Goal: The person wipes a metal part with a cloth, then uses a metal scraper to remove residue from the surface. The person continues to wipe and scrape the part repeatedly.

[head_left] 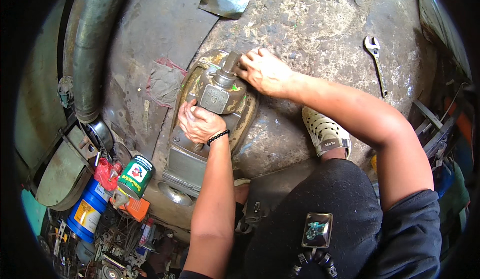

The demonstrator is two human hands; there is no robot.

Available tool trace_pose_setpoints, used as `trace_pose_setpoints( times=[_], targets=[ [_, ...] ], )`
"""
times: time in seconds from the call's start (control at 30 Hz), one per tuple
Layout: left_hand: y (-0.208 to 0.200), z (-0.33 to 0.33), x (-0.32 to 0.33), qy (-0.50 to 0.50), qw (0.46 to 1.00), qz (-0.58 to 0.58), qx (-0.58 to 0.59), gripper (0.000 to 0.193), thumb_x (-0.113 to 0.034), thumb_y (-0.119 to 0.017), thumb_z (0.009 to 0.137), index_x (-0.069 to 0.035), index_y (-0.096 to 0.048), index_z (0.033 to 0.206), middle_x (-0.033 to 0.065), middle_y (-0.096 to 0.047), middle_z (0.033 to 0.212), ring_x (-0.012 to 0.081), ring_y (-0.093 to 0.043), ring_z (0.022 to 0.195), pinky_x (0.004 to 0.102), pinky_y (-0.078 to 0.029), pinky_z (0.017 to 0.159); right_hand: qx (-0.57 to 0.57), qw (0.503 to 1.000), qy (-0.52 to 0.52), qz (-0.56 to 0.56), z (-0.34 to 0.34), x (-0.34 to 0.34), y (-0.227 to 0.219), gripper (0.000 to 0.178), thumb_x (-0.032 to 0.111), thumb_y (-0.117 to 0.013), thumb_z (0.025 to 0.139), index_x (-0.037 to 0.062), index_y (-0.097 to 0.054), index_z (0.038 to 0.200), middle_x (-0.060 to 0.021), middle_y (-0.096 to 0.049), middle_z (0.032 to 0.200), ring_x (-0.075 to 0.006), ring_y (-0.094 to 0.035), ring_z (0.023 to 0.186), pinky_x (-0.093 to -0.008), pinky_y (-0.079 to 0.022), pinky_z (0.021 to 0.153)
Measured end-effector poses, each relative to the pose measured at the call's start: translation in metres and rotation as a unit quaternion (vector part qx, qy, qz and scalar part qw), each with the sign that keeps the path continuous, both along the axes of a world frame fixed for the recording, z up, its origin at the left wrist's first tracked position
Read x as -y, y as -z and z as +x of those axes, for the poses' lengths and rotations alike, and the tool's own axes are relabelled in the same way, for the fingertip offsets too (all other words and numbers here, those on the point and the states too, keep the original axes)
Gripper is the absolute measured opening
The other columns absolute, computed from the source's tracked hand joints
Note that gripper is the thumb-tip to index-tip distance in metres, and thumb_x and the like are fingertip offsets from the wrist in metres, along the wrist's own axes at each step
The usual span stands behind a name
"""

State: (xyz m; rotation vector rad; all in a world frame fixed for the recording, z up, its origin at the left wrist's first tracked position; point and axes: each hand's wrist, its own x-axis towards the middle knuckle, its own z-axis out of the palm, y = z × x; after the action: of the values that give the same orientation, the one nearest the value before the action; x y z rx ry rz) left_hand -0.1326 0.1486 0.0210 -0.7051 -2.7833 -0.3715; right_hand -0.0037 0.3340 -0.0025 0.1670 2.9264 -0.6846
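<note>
A heavy metal machine vise (pixel 215 99), worn and brown-yellow with green flecks, lies on the floor before me. My left hand (pixel 202 124), wearing a black bead bracelet, is closed over the middle of the vise, just above its threaded screw (pixel 198 147); the undersides of its fingers are hidden. At the far end, my right hand (pixel 265 72) has its fingers bent against the square end of the vise spindle (pixel 231 61). Their tips are partly hidden behind the knuckles.
An adjustable wrench (pixel 377 66) lies on the floor at right. A bent metal sheet (pixel 224 2) is at the far side, a grey rag (pixel 166 82) left of the vise. A green can (pixel 135 177), a blue bucket (pixel 87 214) and cluttered parts stand lower left. A thick pipe (pixel 90 54) runs along the left.
</note>
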Motion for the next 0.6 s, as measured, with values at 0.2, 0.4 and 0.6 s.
trace_pose_setpoints(
  times=[0.2, 0.4, 0.6],
  targets=[
    [0.0, 0.001, -0.002, -0.014, 1.0, 0.002, -0.003, 0.042, -0.029, -0.042, 0.093, -0.008, -0.079, 0.091, 0.0111, -0.072, 0.112, 0.0329, -0.066, 0.106, 0.0477, -0.05, 0.094, 0.077, 0.99, 0.113, 0.029, 0.009, -0.033, -0.001, 0.038, 0.014, -0.054, 0.092, 0.0012, -0.061, 0.127, -0.02, -0.06, 0.125, -0.032, -0.058, 0.116, -0.0447, -0.047, 0.095],
    [-0.002, 0.002, -0.002, -0.007, 1.0, 0.0, 0.0, 0.041, -0.027, -0.041, 0.092, -0.009, -0.078, 0.091, 0.0111, -0.072, 0.112, 0.0328, -0.066, 0.106, 0.0473, -0.05, 0.094, -0.056, 0.944, 0.248, -0.21, -0.01, -0.005, 0.014, 0.038, 0.015, -0.054, 0.092, 0.0051, -0.066, 0.127, -0.0212, -0.059, 0.12, -0.0375, -0.06, 0.117, -0.0509, -0.049, 0.099],
    [-0.001, 0.001, -0.001, -0.011, 1.0, -0.015, -0.011, 0.044, -0.03, -0.04, 0.094, -0.007, -0.078, 0.094, 0.0099, -0.074, 0.109, 0.0315, -0.067, 0.105, 0.046, -0.049, 0.096, -0.038, 0.994, 0.098, -0.011, -0.019, 0.013, 0.034, 0.036, 0.02, -0.052, 0.091, 0.004, -0.066, 0.12, -0.0177, -0.061, 0.121, -0.0297, -0.058, 0.115, -0.0463, -0.046, 0.094]
  ],
)
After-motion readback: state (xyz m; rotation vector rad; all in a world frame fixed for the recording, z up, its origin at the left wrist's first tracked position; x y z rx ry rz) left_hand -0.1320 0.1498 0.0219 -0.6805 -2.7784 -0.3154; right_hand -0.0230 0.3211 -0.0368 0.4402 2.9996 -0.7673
